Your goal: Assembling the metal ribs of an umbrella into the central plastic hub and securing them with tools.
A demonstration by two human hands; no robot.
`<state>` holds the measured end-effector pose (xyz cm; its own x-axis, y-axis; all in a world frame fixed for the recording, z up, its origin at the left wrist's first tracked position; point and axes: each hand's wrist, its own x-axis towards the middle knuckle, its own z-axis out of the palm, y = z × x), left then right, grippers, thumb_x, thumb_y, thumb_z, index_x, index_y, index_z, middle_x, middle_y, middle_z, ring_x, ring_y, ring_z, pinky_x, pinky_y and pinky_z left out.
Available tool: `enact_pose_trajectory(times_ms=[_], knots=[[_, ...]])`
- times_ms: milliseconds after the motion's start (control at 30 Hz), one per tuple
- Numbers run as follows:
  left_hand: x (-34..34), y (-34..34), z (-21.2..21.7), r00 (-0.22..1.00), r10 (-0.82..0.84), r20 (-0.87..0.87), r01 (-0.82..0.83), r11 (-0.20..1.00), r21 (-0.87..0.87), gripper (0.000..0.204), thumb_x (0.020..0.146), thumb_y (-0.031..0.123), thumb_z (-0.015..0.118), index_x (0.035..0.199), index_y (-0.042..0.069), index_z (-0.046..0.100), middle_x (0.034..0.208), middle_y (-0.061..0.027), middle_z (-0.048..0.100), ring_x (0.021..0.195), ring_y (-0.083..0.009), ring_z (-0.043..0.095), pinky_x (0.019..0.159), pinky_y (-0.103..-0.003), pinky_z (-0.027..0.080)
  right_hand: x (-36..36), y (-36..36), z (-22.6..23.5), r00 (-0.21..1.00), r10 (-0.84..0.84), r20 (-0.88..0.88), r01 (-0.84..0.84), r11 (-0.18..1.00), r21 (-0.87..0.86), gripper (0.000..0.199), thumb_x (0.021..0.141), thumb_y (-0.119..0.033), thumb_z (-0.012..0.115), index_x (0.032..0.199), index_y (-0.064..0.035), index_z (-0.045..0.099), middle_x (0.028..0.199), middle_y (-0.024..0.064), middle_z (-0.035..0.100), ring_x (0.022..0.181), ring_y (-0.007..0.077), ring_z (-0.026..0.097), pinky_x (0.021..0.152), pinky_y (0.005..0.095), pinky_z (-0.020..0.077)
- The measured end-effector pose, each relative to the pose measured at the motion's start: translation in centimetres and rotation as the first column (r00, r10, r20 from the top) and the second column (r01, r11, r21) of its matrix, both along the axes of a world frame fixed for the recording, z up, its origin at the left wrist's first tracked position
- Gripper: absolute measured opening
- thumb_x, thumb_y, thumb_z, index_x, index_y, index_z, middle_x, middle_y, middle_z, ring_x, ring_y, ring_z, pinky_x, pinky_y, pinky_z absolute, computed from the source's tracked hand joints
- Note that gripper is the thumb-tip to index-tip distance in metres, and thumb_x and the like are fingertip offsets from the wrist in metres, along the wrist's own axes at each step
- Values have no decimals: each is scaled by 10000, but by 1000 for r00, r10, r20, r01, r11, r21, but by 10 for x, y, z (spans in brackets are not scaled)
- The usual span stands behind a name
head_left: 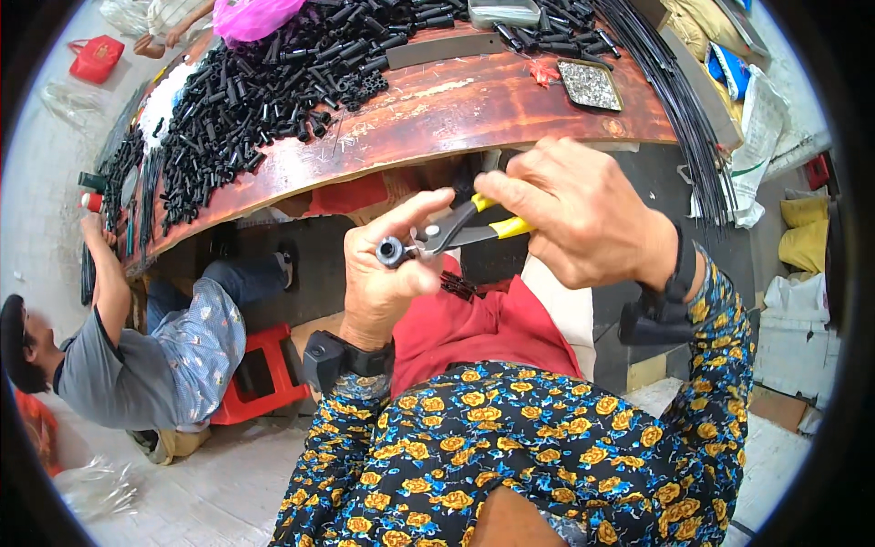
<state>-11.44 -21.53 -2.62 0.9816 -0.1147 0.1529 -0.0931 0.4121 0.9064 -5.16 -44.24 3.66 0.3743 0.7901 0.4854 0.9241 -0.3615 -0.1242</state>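
Observation:
My left hand [375, 278] is closed around a short black tube [391, 252], its hollow round end facing up between thumb and fingers. Yellow-handled pliers [453, 233] are gripped in my right hand [591, 214], with the handles spread somewhat apart. The pliers' grey jaws point left and lie right beside the tube's end, at a small shiny bit too small to make out. Both hands are raised over my lap, just short of the table edge.
The reddish-brown table [474, 96] bears heaped black tubes [246, 96], a tray of small metal parts [591, 85], a flat dark bar [444, 50] and a pink plastic bag [251, 16]. Long black rods [670, 87] overhang its right side. A person [137, 356] sits at the left.

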Motion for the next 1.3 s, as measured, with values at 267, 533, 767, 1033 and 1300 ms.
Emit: enact_pose_trajectory(times_ms=[267, 533, 767, 1033, 1300], knots=[[-5, 1, 5, 996, -83, 25, 80, 990, 120, 541, 719, 353, 821, 1031, -61, 667, 910, -55, 647, 799, -107, 581, 758, -240, 456, 10, 1, -27, -88, 27, -996, -406, 912, 61, 514, 747, -359, 763, 1039, 24, 586, 722, 57, 599, 597, 136, 577, 520, 280, 442], [0, -2, 10, 999, -27, 28, 26, 999, 48, 670, 714, 409, 824, 1144, -66, 628, 778, 9, 577, 680, -36, 479, 581, -186, 362, -5, -4, -4, 881, 29, -472, -50, 998, -31, 458, 790, -227, 717, 1155, 6, 567, 762, 115, 599, 716, 229, 608, 616, 346, 473], [7, -7, 11, 999, -34, 24, 35, 999, -32, 558, 753, 341, 802, 1092, -70, 636, 877, -47, 650, 729, -70, 561, 635, -194, 430, 8, -6, -1, 374, 36, -927, -198, 979, -42, 578, 731, -380, 766, 1100, 21, 575, 741, 83, 594, 668, 170, 622, 564, 311, 474], [17, -9, 16, 990, -131, 58, 136, 986, -98, 737, 659, 368, 870, 1161, -97, 596, 789, -11, 586, 619, -36, 460, 530, -193, 340, 3, -15, -8, 707, 132, -695, -87, 991, 101, 403, 770, -231, 726, 1066, 11, 599, 655, 134, 613, 570, 272, 617, 529, 359, 486], [15, -12, 9, 1000, -9, 6, 9, 999, 41, 595, 694, 377, 849, 1053, -53, 647, 940, -47, 635, 793, -81, 574, 725, -222, 465, -4, -11, 4, 980, -182, -79, 166, 971, -174, 346, 690, -245, 669, 828, 29, 509, 714, 202, 634, 673, 346, 656, 608, 427, 516]])
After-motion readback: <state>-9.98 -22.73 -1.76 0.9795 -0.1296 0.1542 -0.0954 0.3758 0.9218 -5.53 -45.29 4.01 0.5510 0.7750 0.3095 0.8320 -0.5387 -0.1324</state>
